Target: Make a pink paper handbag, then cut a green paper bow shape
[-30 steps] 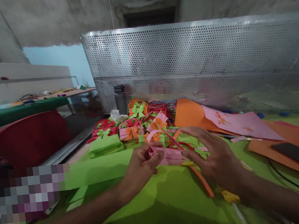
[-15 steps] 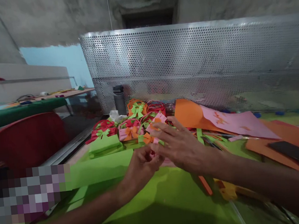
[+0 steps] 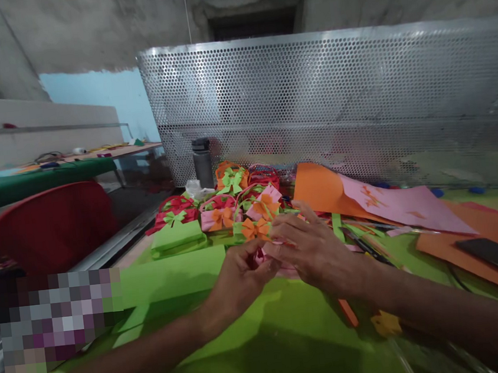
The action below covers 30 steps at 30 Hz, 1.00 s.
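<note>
Near the middle of the green work surface [image 3: 270, 350], my left hand [image 3: 236, 280] is closed, its thumb and forefinger pinched on a small pink piece [image 3: 260, 258], likely paper or felt. My right hand [image 3: 327, 255] meets it from the right, thumb and forefinger at the same piece, with its other fingers bent loosely above. The fingers hide most of the piece. Just behind the hands lies an orange bow [image 3: 256, 228]. Beyond are small handbags with bows: a pink one [image 3: 220, 216], a red one [image 3: 174, 215] and an orange one [image 3: 232, 179].
Green folded pieces [image 3: 177, 238] and a green sheet [image 3: 173, 274] lie left. To the right are an orange sheet [image 3: 318, 188], a pink sheet [image 3: 402, 206], a dark flat object [image 3: 496, 255] and a yellow tool [image 3: 385, 322]. A bottle [image 3: 203, 164] stands before the perforated metal panel [image 3: 310, 91].
The view has shifted slightly, so the scene sits a little to the right. My right hand's fingers have lowered and curled closer to the left fingertips, uncovering the orange bows behind.
</note>
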{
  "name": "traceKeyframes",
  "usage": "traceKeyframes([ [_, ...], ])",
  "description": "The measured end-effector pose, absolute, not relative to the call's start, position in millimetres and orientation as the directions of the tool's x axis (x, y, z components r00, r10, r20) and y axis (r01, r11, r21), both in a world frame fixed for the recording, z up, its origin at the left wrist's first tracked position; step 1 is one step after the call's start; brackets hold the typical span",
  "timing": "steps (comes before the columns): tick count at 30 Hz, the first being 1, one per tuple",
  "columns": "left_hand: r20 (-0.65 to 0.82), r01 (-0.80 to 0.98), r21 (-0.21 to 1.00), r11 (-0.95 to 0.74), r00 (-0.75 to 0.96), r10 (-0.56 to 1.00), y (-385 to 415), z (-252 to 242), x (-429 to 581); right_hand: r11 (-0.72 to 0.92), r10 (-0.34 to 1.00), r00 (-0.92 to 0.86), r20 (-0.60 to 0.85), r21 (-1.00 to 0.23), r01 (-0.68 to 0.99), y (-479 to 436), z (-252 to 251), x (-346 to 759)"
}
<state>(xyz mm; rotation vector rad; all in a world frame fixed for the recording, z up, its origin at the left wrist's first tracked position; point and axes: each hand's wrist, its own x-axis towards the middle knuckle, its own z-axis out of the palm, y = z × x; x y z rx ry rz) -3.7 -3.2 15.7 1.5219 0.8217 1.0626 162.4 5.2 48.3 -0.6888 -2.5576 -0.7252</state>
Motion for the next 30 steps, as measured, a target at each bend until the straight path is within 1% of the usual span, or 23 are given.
traceKeyframes([
  [9,0.151,0.006,0.986,-0.164,0.358,0.921,-2.7,16.0,-5.7,0.765,0.303,-0.823,0.480,0.393,0.511,5.4,45.5,170.2],
  [14,0.061,0.099,0.990,-0.096,0.310,0.949,-6.8,21.4,-6.6,0.765,0.352,-0.802,0.482,0.345,0.543,5.3,42.4,171.7],
  [16,0.037,0.126,0.989,-0.074,0.276,0.961,-8.5,24.1,-7.3,0.765,0.385,-0.773,0.505,0.295,0.573,6.3,41.8,171.3],
  [19,0.029,0.104,0.993,-0.057,0.253,0.967,-8.6,25.4,-8.6,0.756,0.466,-0.710,0.527,0.180,0.629,9.1,41.8,171.0],
  [26,0.005,-0.065,0.998,0.009,0.221,0.975,-0.3,16.9,-11.5,0.703,0.649,-0.554,0.521,-0.132,0.699,12.8,43.3,176.1],
  [28,-0.011,-0.125,0.991,0.040,0.225,0.974,2.0,17.2,-12.0,0.667,0.682,-0.492,0.541,-0.184,0.722,11.6,44.8,180.4],
  [29,-0.021,-0.150,0.987,0.056,0.224,0.974,3.0,18.0,-12.3,0.645,0.703,-0.447,0.553,-0.230,0.729,10.8,45.5,183.3],
  [30,-0.030,-0.172,0.983,0.069,0.219,0.975,3.9,19.1,-12.6,0.621,0.733,-0.391,0.557,-0.312,0.719,9.9,46.2,186.8],
])
